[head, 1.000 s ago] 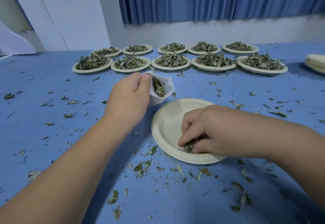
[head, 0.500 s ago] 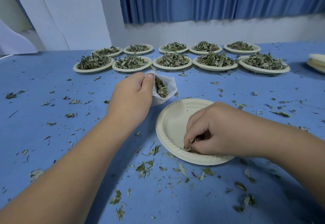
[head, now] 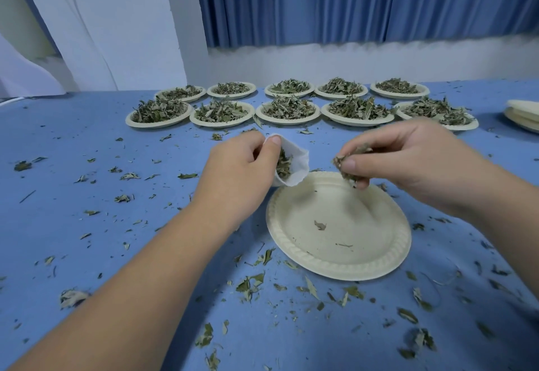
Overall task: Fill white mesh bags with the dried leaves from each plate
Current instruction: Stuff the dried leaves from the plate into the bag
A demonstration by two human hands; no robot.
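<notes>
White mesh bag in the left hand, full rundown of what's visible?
The white mesh bag is a small pouch of soft, fine white fabric, slightly crumpled. The left hand grips its left side, thumb pinching the rim, so the mouth gapes toward the right. Dried leaves fill part of it. Its bottom sits at the far-left rim of the near plate; contact with it is unclear.

Pleated blue curtain (head: 364, 0) above a white wall (head: 350, 61), blue-covered table (head: 58, 239) in front.

No legible txt anywhere.
</notes>
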